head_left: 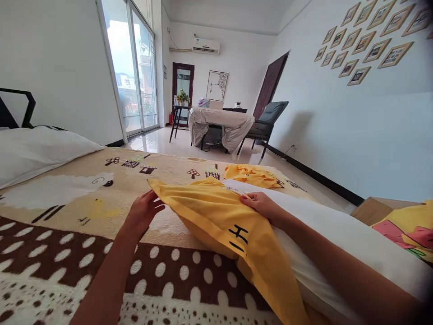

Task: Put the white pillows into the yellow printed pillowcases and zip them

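- The left hand (pixel 144 212) is at the far left corner of the yellow cloth (pixel 206 212), its fingers (pixel 158 208) loosely curled and a little apart; they touch the edge, but whether they pinch it I cannot tell.
- The right hand (pixel 262 206) has its thumb and forefinger closed on the far right edge of the same cloth.
- The yellow cloth stretches between the two hands, creased along its top, with black marks (pixel 239 237) on its face; its near end runs down to the bottom of the view.
- The long white pillow (pixel 338 230) lies just right of the cloth, passing beneath the right forearm; how far the cloth wraps around it I cannot tell.
- A crumpled yellow bundle (pixel 252 175) lies just beyond the right hand.
- All of these are on a patterned blanket (pixel 169 228) with a brown band of white dots (pixel 184 272) and a white sheep (pixel 64 189).
- Another pillow (pixel 43 146), white too, lies at the far left.
- At the right edge, a yellow and pink fabric (pixel 406 225) shows next to a cardboard box (pixel 372 208).
- Further back are a draped desk (pixel 219 116), a dark chair (pixel 270 118) and a green plant (pixel 182 95); picture frames (pixel 362 44) hang on the right wall.
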The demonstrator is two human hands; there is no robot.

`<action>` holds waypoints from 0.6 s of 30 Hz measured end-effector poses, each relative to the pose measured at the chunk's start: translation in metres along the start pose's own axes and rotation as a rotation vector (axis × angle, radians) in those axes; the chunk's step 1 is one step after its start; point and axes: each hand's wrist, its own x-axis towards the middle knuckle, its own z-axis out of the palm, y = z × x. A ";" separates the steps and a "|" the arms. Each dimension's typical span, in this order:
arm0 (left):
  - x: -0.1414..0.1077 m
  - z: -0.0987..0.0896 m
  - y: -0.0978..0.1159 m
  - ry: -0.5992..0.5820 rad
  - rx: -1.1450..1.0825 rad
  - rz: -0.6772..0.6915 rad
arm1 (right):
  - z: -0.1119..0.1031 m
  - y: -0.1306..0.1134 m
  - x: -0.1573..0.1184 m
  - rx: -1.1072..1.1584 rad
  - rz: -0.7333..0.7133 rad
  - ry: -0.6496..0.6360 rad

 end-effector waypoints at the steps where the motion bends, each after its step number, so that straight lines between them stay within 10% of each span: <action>1: -0.003 -0.006 0.005 -0.103 0.056 -0.023 | 0.000 0.000 0.000 0.012 0.000 -0.008; 5: -0.022 -0.023 0.023 -0.587 0.444 -0.138 | 0.001 0.000 0.000 0.054 0.051 -0.010; 9: -0.036 0.002 -0.001 -0.857 0.759 -0.262 | 0.003 0.001 0.000 0.067 0.093 -0.055; 14: -0.042 0.056 -0.056 -0.352 0.705 -0.186 | 0.005 0.013 -0.005 0.031 0.080 -0.138; 18: -0.039 0.062 -0.073 -0.023 0.660 -0.172 | 0.013 0.017 -0.014 0.038 0.061 -0.226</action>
